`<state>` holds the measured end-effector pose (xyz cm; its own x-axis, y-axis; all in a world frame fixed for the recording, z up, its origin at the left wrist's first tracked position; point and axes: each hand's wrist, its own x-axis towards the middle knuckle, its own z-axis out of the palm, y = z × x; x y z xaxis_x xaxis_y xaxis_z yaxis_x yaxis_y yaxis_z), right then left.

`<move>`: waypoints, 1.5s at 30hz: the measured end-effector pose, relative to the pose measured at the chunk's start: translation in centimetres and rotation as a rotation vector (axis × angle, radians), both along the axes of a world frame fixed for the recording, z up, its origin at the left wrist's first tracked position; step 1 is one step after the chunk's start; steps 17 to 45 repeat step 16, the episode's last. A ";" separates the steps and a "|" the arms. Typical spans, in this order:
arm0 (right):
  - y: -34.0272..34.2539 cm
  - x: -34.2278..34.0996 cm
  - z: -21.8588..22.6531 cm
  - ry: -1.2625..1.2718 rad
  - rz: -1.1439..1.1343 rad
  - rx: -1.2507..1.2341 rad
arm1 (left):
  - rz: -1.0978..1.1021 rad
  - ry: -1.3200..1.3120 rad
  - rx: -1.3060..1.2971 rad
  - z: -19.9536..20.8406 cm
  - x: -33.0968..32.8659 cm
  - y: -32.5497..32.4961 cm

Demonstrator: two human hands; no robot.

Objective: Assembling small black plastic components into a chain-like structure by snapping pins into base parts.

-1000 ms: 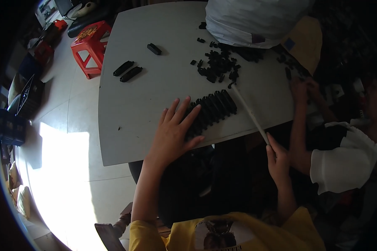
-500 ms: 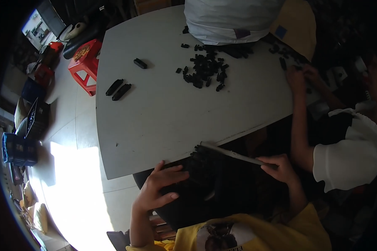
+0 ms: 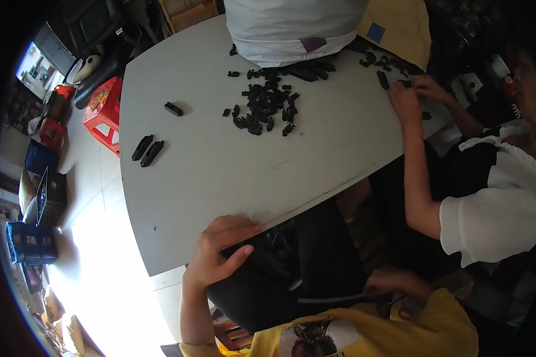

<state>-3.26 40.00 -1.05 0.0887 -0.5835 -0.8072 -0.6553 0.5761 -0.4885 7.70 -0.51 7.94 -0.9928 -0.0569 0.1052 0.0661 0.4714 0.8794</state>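
My left hand (image 3: 223,250) rests at the near edge of the grey table (image 3: 220,184), fingers stretched out and thumb apart, holding nothing. Lower right, over my lap, my right hand (image 3: 390,281) is closed round one end of a long, thin greyish stick (image 3: 333,299), which lies low across my dark trousers. Its exact kind is not clear. Dark pieces (image 3: 274,247) show dimly below the table edge beside my left hand; shadow hides their shape. Farther off, a pile of small black plastic parts (image 3: 265,104) lies on the table.
Two long black pieces (image 3: 147,151) and a shorter black piece (image 3: 173,109) lie on the left of the tabletop. A big white sack (image 3: 295,30) stands at the back. At right, a co-worker's hands (image 3: 408,101) handle black parts. A red stool (image 3: 104,113) stands left.
My right hand has drawn the stick down from the table edge to my lap. My left hand has shifted slightly, its fingers now over the table edge. The view has moved slightly.
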 end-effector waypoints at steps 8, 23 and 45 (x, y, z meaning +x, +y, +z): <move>-7.6 -3.2 4.5 0.024 -0.071 -0.552 | 0.173 0.186 -0.516 -2.7 -10.9 -0.2; -22.0 -21.9 5.9 0.993 -0.914 -1.361 | 0.280 -0.042 -0.924 -4.2 -22.5 0.7; -22.0 -21.9 5.9 0.993 -0.914 -1.361 | 0.280 -0.042 -0.924 -4.2 -22.5 0.7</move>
